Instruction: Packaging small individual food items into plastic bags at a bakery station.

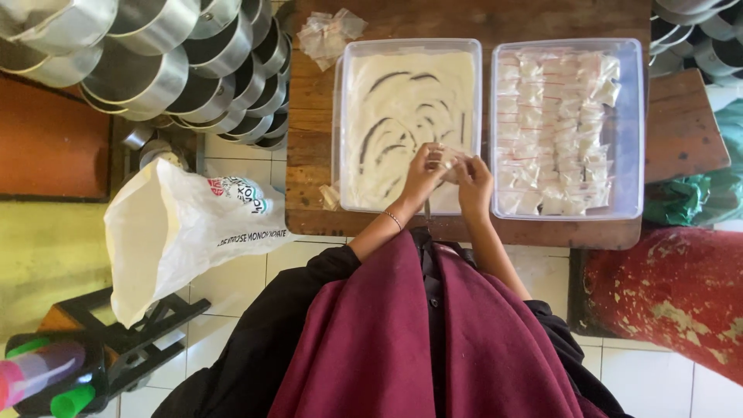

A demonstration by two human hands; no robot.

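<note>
Both hands pinching small clear packet (450,161) over near edge of powder tub (408,124): left hand (422,174), right hand (474,179). Looks like sealing stage. Finished packets fill right tub (566,128). Next needs firm press along zip.
</note>
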